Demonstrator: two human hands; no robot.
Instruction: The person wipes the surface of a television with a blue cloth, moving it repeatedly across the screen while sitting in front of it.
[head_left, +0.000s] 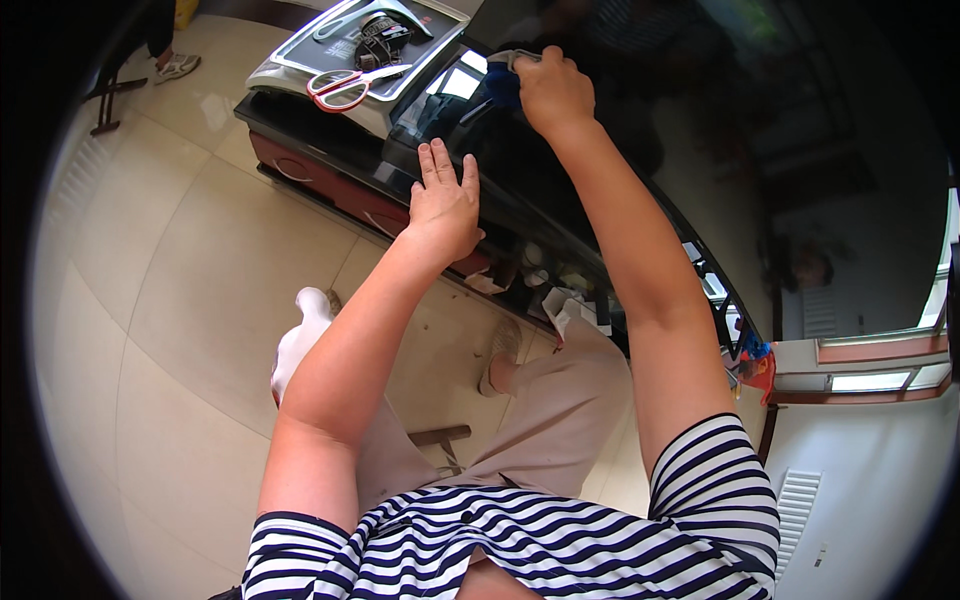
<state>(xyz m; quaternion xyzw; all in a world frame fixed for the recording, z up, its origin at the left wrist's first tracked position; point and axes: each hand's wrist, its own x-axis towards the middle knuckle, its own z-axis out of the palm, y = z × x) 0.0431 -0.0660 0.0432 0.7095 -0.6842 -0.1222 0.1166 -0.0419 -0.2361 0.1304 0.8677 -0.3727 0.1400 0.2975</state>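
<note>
My right hand (556, 90) is closed around a dark blue and grey cloth-like item (504, 81). It presses this item against a glossy black surface (457, 120) near the lower edge of a large dark screen (720, 135). The item's exact kind is partly hidden by my fingers. To the left and nearer to me, my left hand (445, 206) is spread with its fingers apart and holds nothing. Its fingertips lie over the edge of the black cabinet (360, 161); whether they touch it I cannot tell.
Red-handled scissors (349, 88) rest by a tray (450, 30) bearing a light-coloured handled tool (330, 26) and a dark printed strap (379, 52). Below are red drawer fronts (322, 176). Small items crowd the shelf near my knee. Another person's shoe (178, 67) shows at upper left.
</note>
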